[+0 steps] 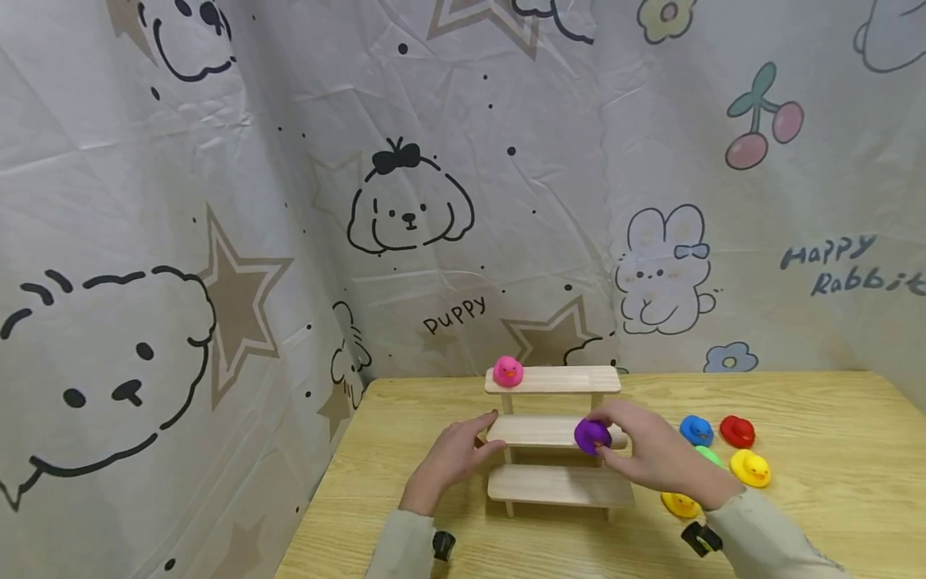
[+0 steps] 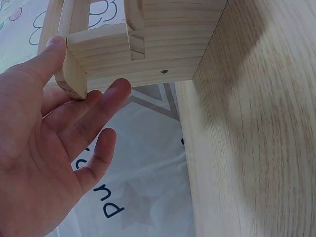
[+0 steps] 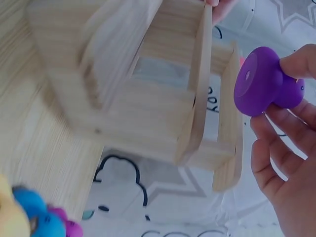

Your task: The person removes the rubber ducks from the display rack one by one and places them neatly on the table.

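A three-step wooden shelf stand [image 1: 538,432] stands on the table. My left hand [image 1: 454,457] grips the left end of its middle step, and in the left wrist view the thumb lies along one face with fingers behind the board [image 2: 74,81]. A purple rubber duck [image 1: 589,437] is pinched between the thumb and fingers of my right hand [image 1: 651,450], over the right part of the middle step. In the right wrist view the duck's flat base [image 3: 247,76] faces the stand. On the top step's left end sits a pink rubber duck [image 1: 509,372].
Right of the stand lie several rubber ducks: blue [image 1: 696,431], red [image 1: 737,432], yellow [image 1: 750,469], a green one [image 1: 709,456] partly hidden by my right hand, and another yellow one [image 1: 680,505] near the sleeve. A printed cloth [image 1: 506,201] hangs behind the table [image 1: 832,515].
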Available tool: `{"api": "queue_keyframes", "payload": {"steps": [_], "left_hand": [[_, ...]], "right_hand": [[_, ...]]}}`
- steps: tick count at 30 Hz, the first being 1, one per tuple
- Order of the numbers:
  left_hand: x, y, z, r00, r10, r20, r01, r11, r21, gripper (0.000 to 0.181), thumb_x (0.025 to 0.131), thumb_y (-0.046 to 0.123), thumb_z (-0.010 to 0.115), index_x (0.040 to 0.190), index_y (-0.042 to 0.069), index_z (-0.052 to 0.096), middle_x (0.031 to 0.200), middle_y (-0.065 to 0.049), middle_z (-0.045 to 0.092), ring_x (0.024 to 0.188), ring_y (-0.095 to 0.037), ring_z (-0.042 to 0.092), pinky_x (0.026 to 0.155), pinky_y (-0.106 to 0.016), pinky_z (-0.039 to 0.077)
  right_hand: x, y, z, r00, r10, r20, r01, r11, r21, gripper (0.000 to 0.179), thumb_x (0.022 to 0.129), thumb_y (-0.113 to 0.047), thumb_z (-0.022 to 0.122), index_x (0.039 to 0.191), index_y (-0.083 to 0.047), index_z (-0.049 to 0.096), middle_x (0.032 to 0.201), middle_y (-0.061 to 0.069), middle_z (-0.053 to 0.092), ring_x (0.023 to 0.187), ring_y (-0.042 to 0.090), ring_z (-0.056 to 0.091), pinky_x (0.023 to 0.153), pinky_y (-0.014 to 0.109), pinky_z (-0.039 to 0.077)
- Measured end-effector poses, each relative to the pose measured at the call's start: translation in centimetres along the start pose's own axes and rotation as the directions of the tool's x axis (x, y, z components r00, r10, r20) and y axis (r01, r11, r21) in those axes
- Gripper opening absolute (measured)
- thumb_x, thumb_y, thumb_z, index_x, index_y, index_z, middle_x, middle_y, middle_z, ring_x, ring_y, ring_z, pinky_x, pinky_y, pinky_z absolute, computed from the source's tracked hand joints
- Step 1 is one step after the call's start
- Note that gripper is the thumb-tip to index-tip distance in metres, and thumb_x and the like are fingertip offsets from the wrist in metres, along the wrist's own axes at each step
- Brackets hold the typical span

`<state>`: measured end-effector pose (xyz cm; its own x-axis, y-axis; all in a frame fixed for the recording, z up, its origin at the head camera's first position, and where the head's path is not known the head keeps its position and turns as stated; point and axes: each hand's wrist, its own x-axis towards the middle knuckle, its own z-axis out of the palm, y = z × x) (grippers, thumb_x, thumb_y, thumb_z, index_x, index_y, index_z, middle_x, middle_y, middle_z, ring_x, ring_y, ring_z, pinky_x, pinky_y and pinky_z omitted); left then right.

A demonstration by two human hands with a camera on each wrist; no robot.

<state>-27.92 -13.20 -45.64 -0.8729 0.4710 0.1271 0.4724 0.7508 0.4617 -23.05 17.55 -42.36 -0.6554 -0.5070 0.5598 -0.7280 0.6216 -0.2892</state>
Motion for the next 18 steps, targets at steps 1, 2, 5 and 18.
{"api": "queue_keyframes", "payload": {"steps": [1,2,5,18], "left_hand": [[0.0,0.0,0.0,1.0,-0.001,-0.001,0.001,1.0,0.0,0.061,0.093,0.044,0.055,0.142,0.009,0.044,0.136,-0.006,0.052,0.086,-0.012,0.064,0.077,-0.027,0.053],[0.0,0.0,0.0,1.0,-0.002,-0.002,0.002,1.0,0.0,0.06,0.093,0.044,0.055,0.142,0.009,0.045,0.137,-0.006,0.052,0.087,-0.012,0.064,0.078,-0.027,0.053],[0.1,0.0,0.1,1.0,-0.006,0.0,0.006,1.0,0.003,0.061,0.093,0.044,0.055,0.142,0.009,0.044,0.138,-0.006,0.051,0.088,-0.012,0.064,0.079,-0.028,0.053],[0.1,-0.2,0.2,1.0,-0.003,0.001,0.003,1.0,0.001,0.062,0.093,0.046,0.054,0.142,0.01,0.044,0.138,-0.005,0.051,0.087,-0.012,0.064,0.079,-0.028,0.053]], "right_hand": [[-0.3,0.2,-0.2,1.0,-0.007,-0.01,0.007,1.0,-0.008,0.036,0.073,-0.007,0.078,0.105,-0.011,0.062,0.098,-0.009,0.06,0.088,0.007,0.057,0.074,0.03,0.055],[-0.6,0.3,-0.4,1.0,-0.009,-0.02,0.009,1.0,-0.013,0.037,0.072,-0.007,0.078,0.104,-0.012,0.062,0.099,-0.009,0.06,0.087,0.006,0.056,0.073,0.029,0.055],[-1.4,0.7,-1.0,0.999,-0.001,-0.033,0.0,1.0,-0.031,0.037,0.071,-0.008,0.078,0.104,-0.013,0.062,0.1,-0.01,0.06,0.086,0.004,0.055,0.07,0.024,0.054],[-5.7,2.6,-3.5,0.995,0.057,-0.077,-0.064,0.994,-0.086,0.042,0.065,-0.003,0.081,0.1,-0.015,0.062,0.098,-0.012,0.059,0.083,0.004,0.055,0.067,0.022,0.054]]}}
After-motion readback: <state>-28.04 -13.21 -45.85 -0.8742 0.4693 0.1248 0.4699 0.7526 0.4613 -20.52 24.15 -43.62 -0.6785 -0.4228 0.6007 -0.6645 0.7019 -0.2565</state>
